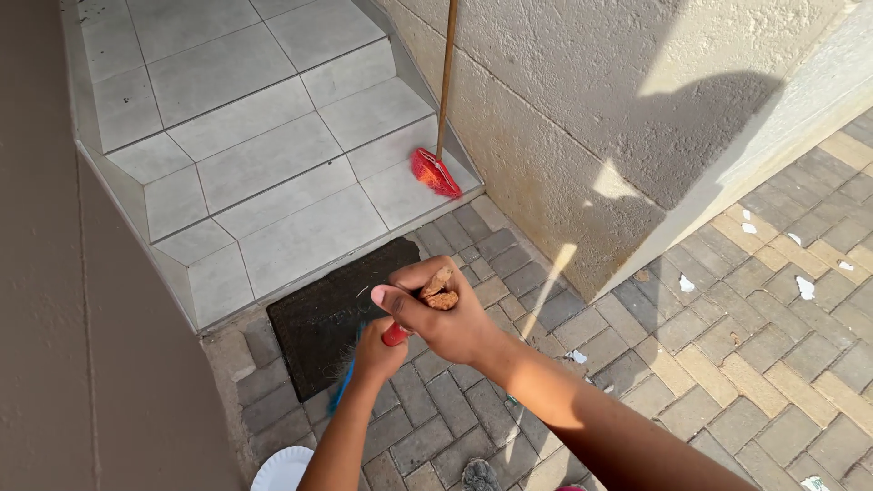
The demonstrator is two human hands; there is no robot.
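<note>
My right hand (447, 318) is closed around the worn top end of a wooden broom handle (438, 293). Just below it, my left hand (375, 356) grips the same handle lower down, where a red part (395, 335) shows. The broom's blue head and pale bristles (344, 380) rest at the near edge of a dark doormat (314, 318) lying on the grey brick paving. Most of the handle is hidden by my hands.
A second broom with a red head (435, 173) and a long wooden stick (446, 73) leans against the rough wall (564, 118) on the tiled steps (264, 155). White paper scraps (805, 286) litter the paving at right. A white plate rim (282, 468) shows at the bottom.
</note>
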